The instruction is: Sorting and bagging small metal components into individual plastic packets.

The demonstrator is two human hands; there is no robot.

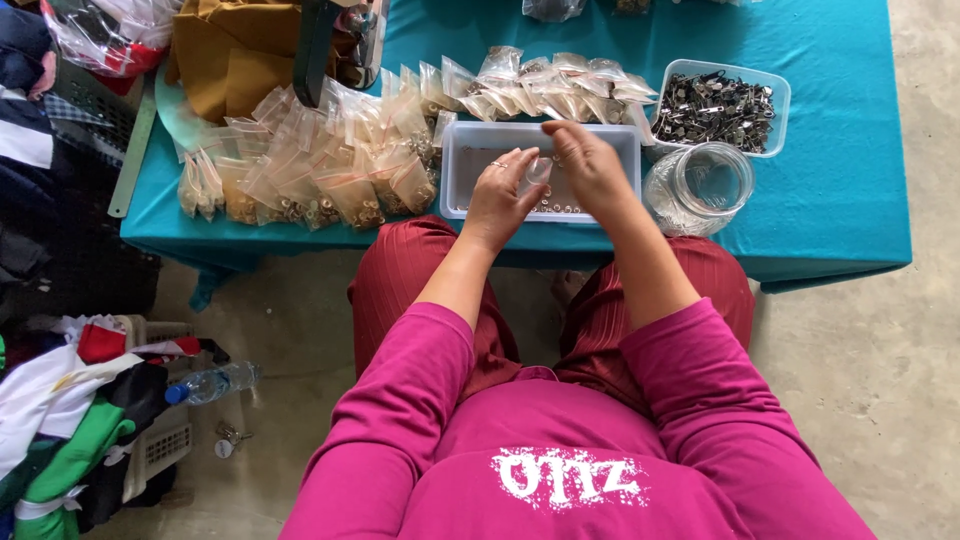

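Note:
My left hand (pixel 498 195) and my right hand (pixel 588 165) meet over a clear rectangular plastic tray (pixel 455 160) on the teal table. Together they hold a small clear plastic bag (pixel 538 172) between the fingers. A ring shows on my left hand. Small metal pieces lie along the tray's near edge (pixel 560 208). What is inside the bag is too small to tell.
Several filled small bags (pixel 330 170) lie in rows left of the tray and behind it (pixel 560 85). A clear tub of dark metal clips (pixel 718 105) and an open glass jar (pixel 700 187) stand at the right. Folded cloth (pixel 235 55), a water bottle (pixel 212 382) and clothes (pixel 60 420) lie to the left.

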